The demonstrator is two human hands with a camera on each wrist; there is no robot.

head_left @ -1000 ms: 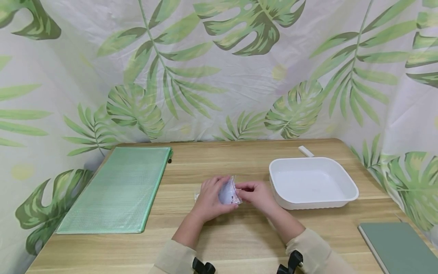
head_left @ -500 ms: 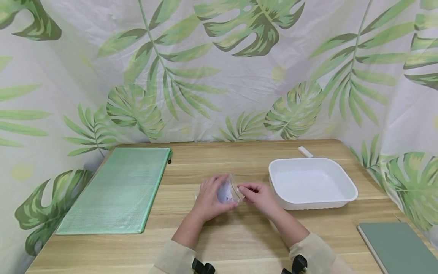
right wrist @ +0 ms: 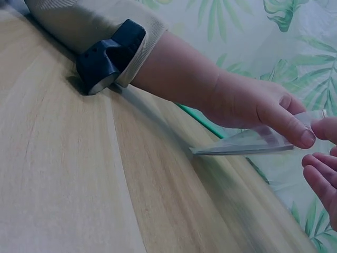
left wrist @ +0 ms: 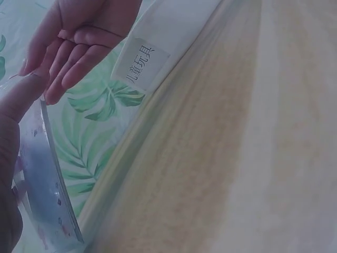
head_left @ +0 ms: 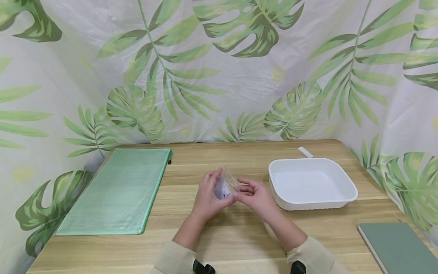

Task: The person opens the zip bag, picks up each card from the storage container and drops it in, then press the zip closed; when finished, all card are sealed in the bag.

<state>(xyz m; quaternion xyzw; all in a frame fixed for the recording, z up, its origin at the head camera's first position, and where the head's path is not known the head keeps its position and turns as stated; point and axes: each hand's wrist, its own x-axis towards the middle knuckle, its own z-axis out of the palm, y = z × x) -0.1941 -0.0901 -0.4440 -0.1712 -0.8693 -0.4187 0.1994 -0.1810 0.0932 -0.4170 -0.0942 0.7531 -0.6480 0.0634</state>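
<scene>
My left hand [head_left: 206,198] grips a small clear plastic bag [head_left: 223,189] above the middle of the table, thumb in front and fingers behind. Something flat and pale lilac with small dark prints lies inside the bag, partly covered by that hand. A thin line runs along the bag's right-hand edge. At the lower corner of this edge, my right hand [head_left: 257,196] pinches the plastic close to the left thumb, its other fingers loosely bent. Seen from the left wrist, the bag [left wrist: 46,176] stands tilted. From the right wrist, its bottom edge [right wrist: 242,151] appears over the wooden tabletop.
A green mesh zip pouch [head_left: 116,194] lies at the left. To the right stands a white rectangular basin [head_left: 284,199] with a printed label [left wrist: 142,63] on its side. Behind it is a small white bar [head_left: 305,152]. A grey-green notebook [head_left: 400,245] lies at front right.
The bag has tilted and risen slightly under the left hand, and its clear edge shows more. My right fingers have spread and shifted down along that edge toward the left thumb.
</scene>
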